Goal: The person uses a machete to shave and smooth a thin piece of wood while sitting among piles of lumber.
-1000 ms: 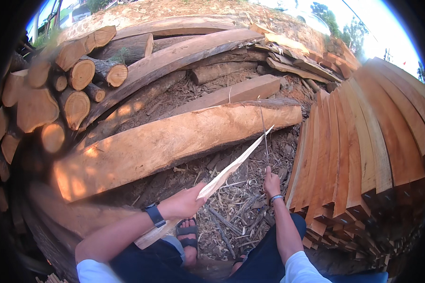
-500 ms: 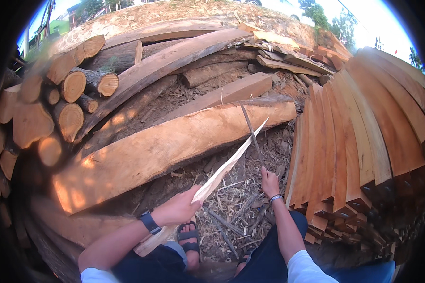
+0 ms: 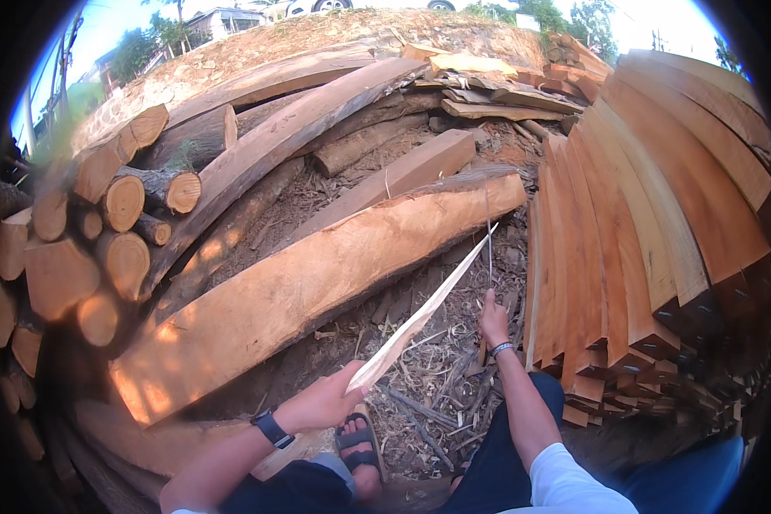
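My left hand [image 3: 321, 401] is closed around a long pale strip of wood [image 3: 418, 320], which tapers to a sharp point up and to the right. The strip's thick end passes back under my left forearm. In my closed right hand [image 3: 493, 321] is a long, thin-bladed knife, like a machete [image 3: 490, 257], its blade pointing away from me. The blade looks nearly edge-on beside the strip's tip; whether they touch I cannot tell. Beyond both lies a thick sawn slab [image 3: 317, 287], and the far part of the blade overlaps its right end.
Cut logs [image 3: 127, 265] are piled at the left. Sawn boards [image 3: 608, 240] stand stacked close on the right. Wood shavings [image 3: 428, 364] and sticks litter the ground around my sandalled foot [image 3: 357, 441]. A long curved plank [image 3: 291, 137] and loose offcuts [image 3: 505, 107] lie farther back.
The knife has turned from slanting up-left to nearly straight away from me, its blade now by the strip's tip. The left hand keeps its hold; the whole view has shifted slightly.
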